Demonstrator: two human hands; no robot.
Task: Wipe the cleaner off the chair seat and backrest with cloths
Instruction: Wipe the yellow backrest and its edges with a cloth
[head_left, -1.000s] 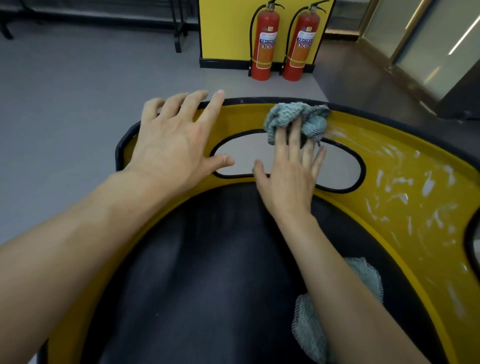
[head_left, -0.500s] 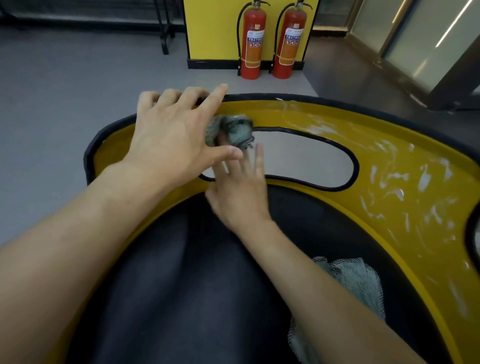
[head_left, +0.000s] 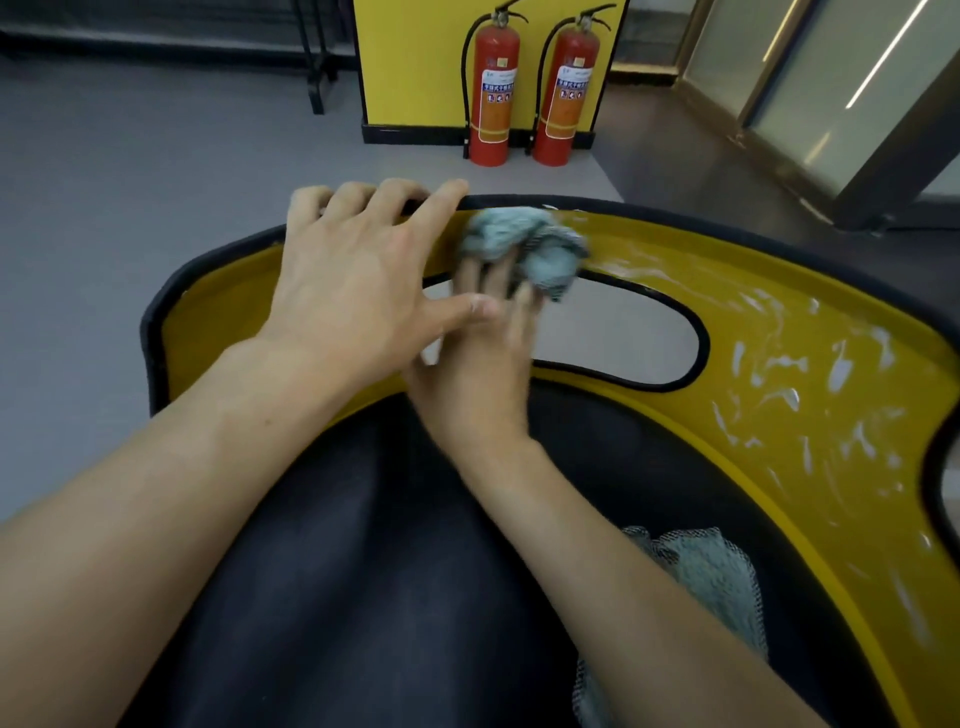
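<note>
The chair's yellow backrest (head_left: 779, 374) curves around a dark seat (head_left: 363, 571) and has an oval cut-out. White streaks of cleaner cover its right part. My right hand (head_left: 478, 364) presses a crumpled grey-blue cloth (head_left: 524, 249) against the backrest's top edge, just above the cut-out. My left hand (head_left: 358, 280) lies flat on the backrest's upper left, fingers spread and curled over the black rim, thumb crossing over my right hand. A second grey-blue cloth (head_left: 717, 577) lies on the seat, partly hidden under my right forearm.
Two red fire extinguishers (head_left: 493, 93) stand against a yellow panel beyond the chair. Grey floor (head_left: 130, 182) stretches to the left, with black furniture legs at the top left. Glass panels with dark frames run along the right.
My right hand slid the cloth left along the cut-out's rim to my left hand, then up and slightly right to the backrest's top edge. My left hand kept its place.
</note>
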